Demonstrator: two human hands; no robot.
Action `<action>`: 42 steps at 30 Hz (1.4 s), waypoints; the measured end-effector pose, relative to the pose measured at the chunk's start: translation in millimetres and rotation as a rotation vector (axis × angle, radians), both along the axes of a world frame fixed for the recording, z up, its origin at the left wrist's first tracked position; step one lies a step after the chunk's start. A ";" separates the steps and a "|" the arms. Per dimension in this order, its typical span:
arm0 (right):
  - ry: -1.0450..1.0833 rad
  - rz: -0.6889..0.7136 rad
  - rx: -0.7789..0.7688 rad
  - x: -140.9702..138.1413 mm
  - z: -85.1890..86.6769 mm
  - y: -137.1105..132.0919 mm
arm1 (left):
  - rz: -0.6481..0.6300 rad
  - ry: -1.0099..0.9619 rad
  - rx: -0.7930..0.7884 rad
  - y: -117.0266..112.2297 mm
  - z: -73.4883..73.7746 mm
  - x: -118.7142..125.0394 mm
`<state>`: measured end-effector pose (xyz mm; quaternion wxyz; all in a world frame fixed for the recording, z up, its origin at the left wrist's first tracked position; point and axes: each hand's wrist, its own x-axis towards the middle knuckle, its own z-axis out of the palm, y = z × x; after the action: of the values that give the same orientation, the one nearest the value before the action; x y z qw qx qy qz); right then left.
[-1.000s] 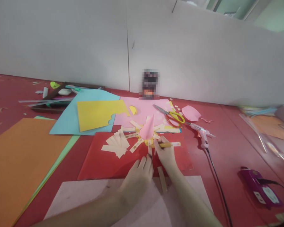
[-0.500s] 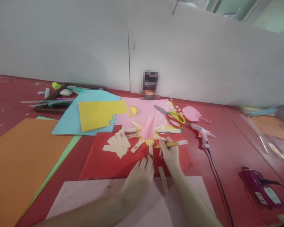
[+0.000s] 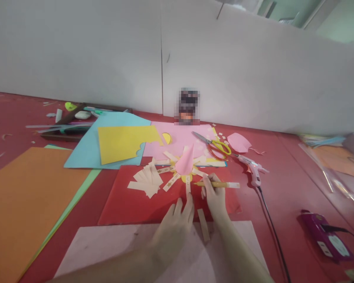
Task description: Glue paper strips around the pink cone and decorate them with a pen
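Note:
My right hand (image 3: 214,195) grips a gold-coloured marker (image 3: 220,184), its tip pointing left beside a cream paper strip (image 3: 188,184) that bears small written marks. At the lower end of that strip rest the fingertips of my left hand (image 3: 177,220), fingers stretched out and slightly apart. The strip belongs to a ring of strips around a yellow paper piece with a pink paper cone (image 3: 185,163) standing on it. Some of the other strips carry letters and stars. All this lies over a red sheet (image 3: 129,210). Left of it is a fanned pile of blank strips (image 3: 147,179).
Scissors (image 3: 215,145) and a pink glue gun (image 3: 253,169) with a black cord lie to the right, near a purple power socket (image 3: 327,236). Coloured sheets, such as an orange sheet (image 3: 26,196), spread left. One loose strip (image 3: 203,225) lies between my forearms.
My right hand has moved slightly right with the marker, away from the strip. The fingers of my left hand have straightened and spread a little, and more of the strip shows.

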<state>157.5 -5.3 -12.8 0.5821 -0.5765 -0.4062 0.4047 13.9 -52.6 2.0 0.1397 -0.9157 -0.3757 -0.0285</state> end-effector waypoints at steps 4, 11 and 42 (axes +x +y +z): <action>-0.001 0.036 -0.018 0.7 2.8 2.8 | 0.020 0.034 -0.022 1.4 -3.6 0.4; -0.085 0.100 0.009 -1.0 3.0 -2.3 | 0.018 0.013 0.025 2.8 -0.8 2.4; -0.147 0.170 -0.011 -4.5 3.6 -2.1 | 0.008 -0.065 -0.011 -0.4 -10.9 -0.2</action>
<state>153.0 -7.3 -9.2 0.5111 -0.5711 -0.4932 0.4115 13.7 -53.0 -8.9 0.1225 -0.9135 -0.3839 -0.0556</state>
